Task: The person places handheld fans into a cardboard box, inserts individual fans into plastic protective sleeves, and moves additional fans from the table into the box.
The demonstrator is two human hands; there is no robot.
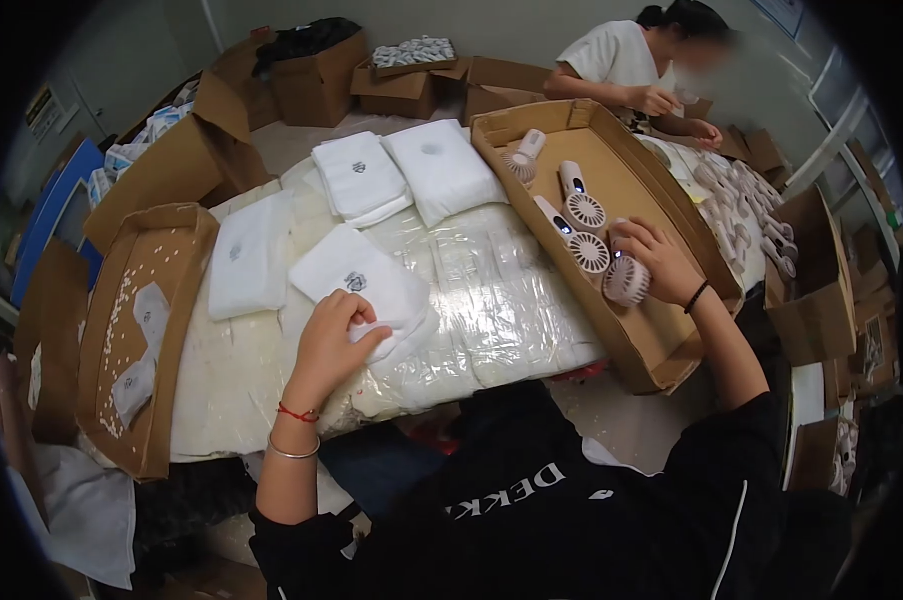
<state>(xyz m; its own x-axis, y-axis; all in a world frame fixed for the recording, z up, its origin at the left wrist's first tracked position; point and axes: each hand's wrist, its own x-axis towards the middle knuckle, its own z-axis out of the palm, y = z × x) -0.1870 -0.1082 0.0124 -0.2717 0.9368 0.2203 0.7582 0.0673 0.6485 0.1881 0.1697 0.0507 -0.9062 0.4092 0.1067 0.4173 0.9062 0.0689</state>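
Observation:
My right hand (662,262) is closed around a pale handheld fan (627,282) inside a cardboard tray (637,165). Several more fans lie in that tray, two of them (584,210) (589,252) close to my fingers, with small lit displays. At the lower edge of a stack of white pouches (322,265) with a dark printed emblem, my left hand (337,340) has thumb and fingers together on the top pouch's corner. More white pouches lie behind it in stacks (360,180) (444,172) and to the left (247,255).
A plastic-wrapped surface (502,300) lies under the pouches. At left, a shallow cardboard tray (197,260) holds small white bits and two filled pouches. Across the table a person (612,75) works beside a pile of fans (737,205). Cardboard boxes (317,85) stand behind.

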